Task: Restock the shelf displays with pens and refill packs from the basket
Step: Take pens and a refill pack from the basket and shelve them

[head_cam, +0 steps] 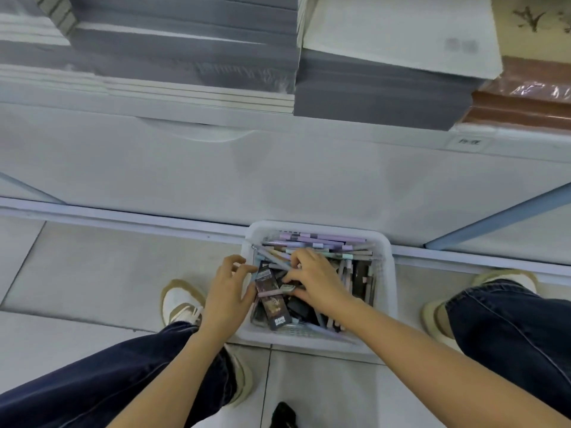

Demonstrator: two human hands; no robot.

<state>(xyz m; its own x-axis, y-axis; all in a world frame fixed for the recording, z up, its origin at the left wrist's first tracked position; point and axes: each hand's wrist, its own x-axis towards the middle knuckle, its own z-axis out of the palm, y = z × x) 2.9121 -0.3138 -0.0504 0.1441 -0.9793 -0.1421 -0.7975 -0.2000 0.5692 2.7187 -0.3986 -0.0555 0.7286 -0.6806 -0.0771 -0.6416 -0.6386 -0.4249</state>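
Nearest to me a small dark thing [282, 415] lies on the floor tiles [92, 273]; I cannot tell what it is. The person stands with legs wide in dark jeans, the left shoe [179, 301] and the right shoe [506, 279] on either side of the white basket [387, 273]. The basket sits on the floor, touching the foot of the shelf unit [216, 174]. Both hands are down in it, close together but apart. The left hand [227, 291] is at the left rim with curled fingers, its thumb against a dark refill pack [273, 307] that stands tilted. It seems to pinch the pack, but I cannot tell for sure. The right hand [315, 281] has its fingers curled into the heap, and what they close on is hidden. The basket is full: pastel pens [324, 242] lie in rows along the far side and dark packs fill the near side. So I judge that the work is in the picking step and most of it is left. The pens lie crossed over one another, which can make it awkward to lift out a single item. Farther up, the shelf carries only stacks of paper goods: a grey stack [370, 88], a white one [395, 29] and a brown one [525, 100], with a small label [469, 142] on the edge. No pen display is in view.
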